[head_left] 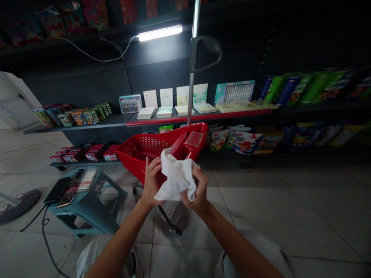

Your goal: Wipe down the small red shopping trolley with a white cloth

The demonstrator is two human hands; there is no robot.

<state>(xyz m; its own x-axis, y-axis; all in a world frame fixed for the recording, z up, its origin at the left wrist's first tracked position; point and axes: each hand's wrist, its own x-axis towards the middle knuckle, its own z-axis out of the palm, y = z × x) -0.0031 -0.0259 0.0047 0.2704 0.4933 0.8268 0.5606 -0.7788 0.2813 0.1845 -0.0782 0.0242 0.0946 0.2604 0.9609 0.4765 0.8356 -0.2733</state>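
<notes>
"Looking down my feed, I have a white cloth (176, 176) at the centre of the frame. It's thin and soft, crumpled into loose folds, with one corner drooping toward the lower left."

"How do your grips stand?"

"My left grip (151, 182) is curled in at the cloth's left edge, and my right grip (200, 191) is bent closed about its right edge. Both have hold of the fabric. How tightly, I can't tell; the folds cover some fingers."

"Give me counts."

"One cloth. One red cart (127, 158) just beyond it; I can't tell whether the two touch. One teal stool (87, 209) at the left of the frame, and one round stand base (21, 207) farther left. One lit tube lamp (160, 33) at upper centre."

"And the middle shelf?"

"Four pale stacks (164, 112) in a row, between two upright boxes of tubes (130, 104). The red packs (95, 152) below, left of the cart, overlap too much to count."
</notes>
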